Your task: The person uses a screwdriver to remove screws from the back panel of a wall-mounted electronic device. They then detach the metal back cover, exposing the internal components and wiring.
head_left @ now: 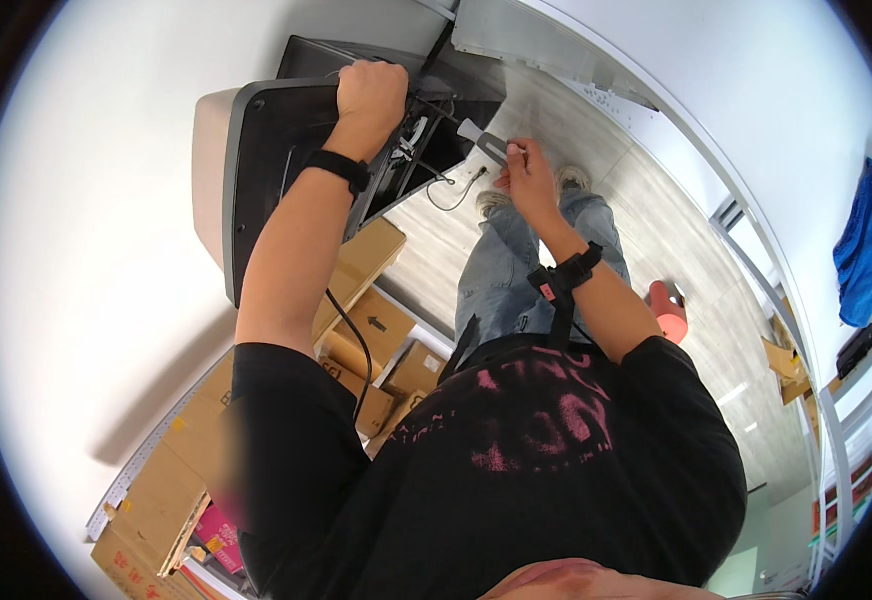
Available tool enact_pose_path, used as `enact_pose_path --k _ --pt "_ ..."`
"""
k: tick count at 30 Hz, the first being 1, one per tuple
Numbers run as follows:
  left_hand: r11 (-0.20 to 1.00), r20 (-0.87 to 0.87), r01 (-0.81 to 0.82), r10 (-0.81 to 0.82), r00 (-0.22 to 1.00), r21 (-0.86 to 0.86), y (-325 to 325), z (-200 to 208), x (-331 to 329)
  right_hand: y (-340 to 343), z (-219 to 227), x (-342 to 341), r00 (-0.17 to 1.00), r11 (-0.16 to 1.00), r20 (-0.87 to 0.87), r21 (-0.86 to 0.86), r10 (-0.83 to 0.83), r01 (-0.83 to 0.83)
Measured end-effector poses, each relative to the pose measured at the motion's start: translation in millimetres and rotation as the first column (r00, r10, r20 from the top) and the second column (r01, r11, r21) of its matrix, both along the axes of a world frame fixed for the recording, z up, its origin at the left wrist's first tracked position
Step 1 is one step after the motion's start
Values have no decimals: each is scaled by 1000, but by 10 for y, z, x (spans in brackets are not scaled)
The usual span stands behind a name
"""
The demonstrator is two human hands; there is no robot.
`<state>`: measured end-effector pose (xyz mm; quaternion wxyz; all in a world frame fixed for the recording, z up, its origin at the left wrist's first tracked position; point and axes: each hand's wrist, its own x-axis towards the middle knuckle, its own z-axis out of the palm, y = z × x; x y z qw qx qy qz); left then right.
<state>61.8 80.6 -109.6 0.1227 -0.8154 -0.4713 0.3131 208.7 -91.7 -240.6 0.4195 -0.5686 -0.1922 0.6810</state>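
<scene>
A large machine with a black body and a beige outer side [218, 180] stands at the upper left, its black inside exposed. My left hand [373, 95] is closed over the casing's upper edge, fingers curled and partly hidden. In my right hand [528, 178] is a small brush with a grey looped handle [493, 147] and a white head. The brush head points toward the machine's opening, apart from my left hand. Silvery metal parts [409, 140] show inside the opening. A thin black cable [443, 205] hangs below it over the floor.
Several cardboard boxes [376, 325] are stacked at lower left, below the machine. My legs in jeans [501, 270] stand on the pale wood-look floor. A red cylindrical object [668, 312] is on the floor at right. White metal rails and a blue cloth [866, 240] are at far right.
</scene>
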Motion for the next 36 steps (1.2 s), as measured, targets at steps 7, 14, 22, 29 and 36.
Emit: enact_pose_path --k 7,14,22,29,36 --pt "1000 -22 3 -2 1000 4 -26 -7 -15 -40 -71 -39 999 999 -32 -25 -30 29" --pt "999 -11 -29 29 1000 -28 -26 -15 -39 -67 -67 -262 963 964 46 29 -266 265" --pt "997 22 13 -14 1000 70 -90 3 -53 -23 28 -20 997 990 -60 -138 -40 32" --pt "997 0 18 -18 1000 77 -84 -26 -66 -22 -43 102 985 978 -153 -182 73 -101" --pt "995 41 20 -24 999 97 -78 -44 -74 -78 -47 -47 999 1000 33 7 -4 4"
